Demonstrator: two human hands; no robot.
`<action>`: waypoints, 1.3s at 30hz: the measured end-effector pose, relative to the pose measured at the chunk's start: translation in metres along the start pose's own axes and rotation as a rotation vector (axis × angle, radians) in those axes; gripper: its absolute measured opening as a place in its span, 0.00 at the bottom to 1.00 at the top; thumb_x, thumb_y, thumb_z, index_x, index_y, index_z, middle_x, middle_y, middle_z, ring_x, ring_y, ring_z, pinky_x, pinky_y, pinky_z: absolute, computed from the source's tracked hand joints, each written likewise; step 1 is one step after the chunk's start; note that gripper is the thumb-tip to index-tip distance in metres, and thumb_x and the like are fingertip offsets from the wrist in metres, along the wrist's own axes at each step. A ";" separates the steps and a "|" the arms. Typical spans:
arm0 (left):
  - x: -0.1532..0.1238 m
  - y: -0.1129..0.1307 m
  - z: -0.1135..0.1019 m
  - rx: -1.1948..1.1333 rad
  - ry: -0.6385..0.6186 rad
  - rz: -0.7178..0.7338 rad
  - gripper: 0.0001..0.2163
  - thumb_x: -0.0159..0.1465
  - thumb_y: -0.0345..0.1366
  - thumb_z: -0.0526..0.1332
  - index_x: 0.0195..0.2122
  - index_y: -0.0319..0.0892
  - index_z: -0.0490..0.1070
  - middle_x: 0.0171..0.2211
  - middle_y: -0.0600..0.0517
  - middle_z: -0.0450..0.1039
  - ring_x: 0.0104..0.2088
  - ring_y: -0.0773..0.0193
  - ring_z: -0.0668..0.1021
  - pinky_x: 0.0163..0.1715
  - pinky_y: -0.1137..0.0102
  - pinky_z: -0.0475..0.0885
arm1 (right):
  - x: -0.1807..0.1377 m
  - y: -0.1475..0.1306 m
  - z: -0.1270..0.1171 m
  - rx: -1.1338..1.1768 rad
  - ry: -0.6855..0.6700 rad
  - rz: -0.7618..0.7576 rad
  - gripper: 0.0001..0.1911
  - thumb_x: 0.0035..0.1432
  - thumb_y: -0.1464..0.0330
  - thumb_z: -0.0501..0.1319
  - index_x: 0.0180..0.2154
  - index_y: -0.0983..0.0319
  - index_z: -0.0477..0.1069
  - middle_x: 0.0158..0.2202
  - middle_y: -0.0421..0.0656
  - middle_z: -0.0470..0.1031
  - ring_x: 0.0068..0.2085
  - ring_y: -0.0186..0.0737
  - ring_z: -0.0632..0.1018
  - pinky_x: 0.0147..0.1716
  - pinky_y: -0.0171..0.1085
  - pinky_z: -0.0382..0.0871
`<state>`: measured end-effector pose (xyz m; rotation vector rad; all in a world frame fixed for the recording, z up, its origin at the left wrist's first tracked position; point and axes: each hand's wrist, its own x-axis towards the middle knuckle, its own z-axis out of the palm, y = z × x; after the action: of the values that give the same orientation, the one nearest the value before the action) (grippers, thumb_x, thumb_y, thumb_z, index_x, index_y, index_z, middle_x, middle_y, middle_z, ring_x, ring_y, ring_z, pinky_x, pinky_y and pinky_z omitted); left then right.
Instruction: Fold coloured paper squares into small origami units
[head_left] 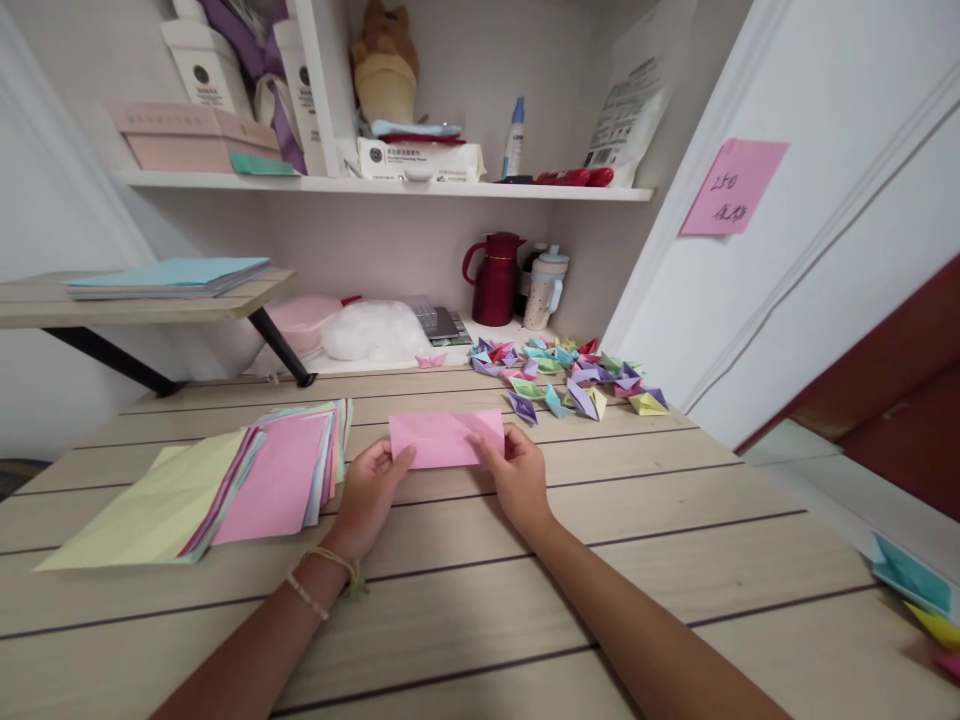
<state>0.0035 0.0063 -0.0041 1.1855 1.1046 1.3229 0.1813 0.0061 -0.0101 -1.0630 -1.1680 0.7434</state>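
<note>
Two bare hands meet on a folded pink paper that lies flat on the wooden table, in the middle of the view. The left hand is at the paper's lower left corner, its thumb pressed on the near edge and its other fingers curled loosely below the sheet, not closed around it. The right hand covers the lower right corner, with the fingertips laid flat on top of the paper and pinning it to the table; whether any finger slips under the edge cannot be told. Most of the pink rectangle shows beyond the fingers, stretching away from the person. A thin bracelet circles the left wrist. Just to the left of the left hand lies a fanned stack of coloured sheets, yellow and pink uppermost, near the paper but not touching it. Farther back on the right sits a heap of small folded paper pieces in many colours, well apart from both hands. A dark red jug stands behind them against the wall.
</note>
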 end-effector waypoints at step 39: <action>-0.007 0.012 0.007 0.058 -0.063 -0.007 0.21 0.46 0.33 0.67 0.42 0.40 0.67 0.31 0.50 0.75 0.34 0.60 0.76 0.34 0.70 0.70 | -0.005 -0.005 0.007 0.131 -0.240 0.137 0.16 0.46 0.62 0.64 0.38 0.63 0.73 0.26 0.41 0.75 0.27 0.35 0.72 0.27 0.33 0.65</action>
<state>0.0097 -0.0012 0.0079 1.2567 1.1072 1.2477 0.1731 0.0018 -0.0073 -0.9698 -1.2386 1.0632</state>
